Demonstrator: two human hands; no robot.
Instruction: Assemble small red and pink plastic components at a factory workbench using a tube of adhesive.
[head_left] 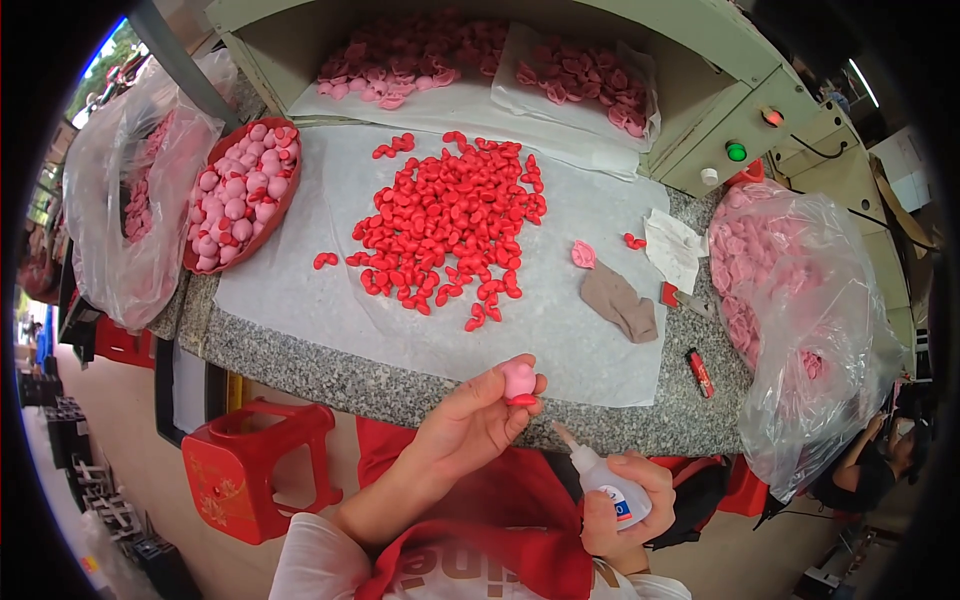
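Between the thumb and fingers of my left hand (478, 412) is a small pink rounded piece (519, 378) with a red part at its lower end. My right hand (633, 512) grips a white squeeze glue bottle (606, 484), its narrow tip pointing up and left toward the pink piece but apart from it. Both hands are at the table's front edge. Beyond them, a heap of small red curved pieces (440, 220) lies spread on a white sheet (300, 290). One pink petal-like piece (583, 254) rests by a brown cloth (618, 303) to the right.
At left stands a red basket (236, 262) of pink-and-red pieces beside a clear plastic bag (95, 200). A large bag of pink pieces (800, 290) sits at right, near a red marker-like tube (699, 372) and a red-handled blade (686, 299). Behind is a machine (700, 150) with pink pieces inside.
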